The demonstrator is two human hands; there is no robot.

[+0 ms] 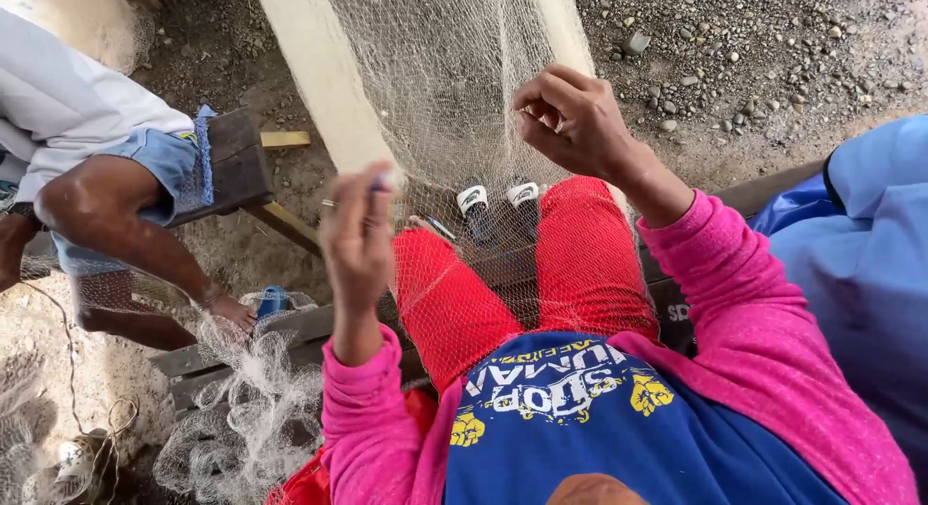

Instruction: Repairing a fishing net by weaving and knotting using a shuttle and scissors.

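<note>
Over my red-trousered lap, fishing net [454, 128] hangs; my left hand [360, 236] pinches a small netting tool [385, 182], right hand [572, 121] fist-closed gripping mesh w/ fingers.

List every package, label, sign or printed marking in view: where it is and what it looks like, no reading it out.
Shirt print: on the blue shirt front, bottom centre; white curved lettering with yellow fist shapes either side.
Sandal strap labels: under the fishing net, above the red trousers; two small white patches with dark marks.
Bench marking: on the dark bench edge by the right sleeve; pale letters, partly hidden.
</note>
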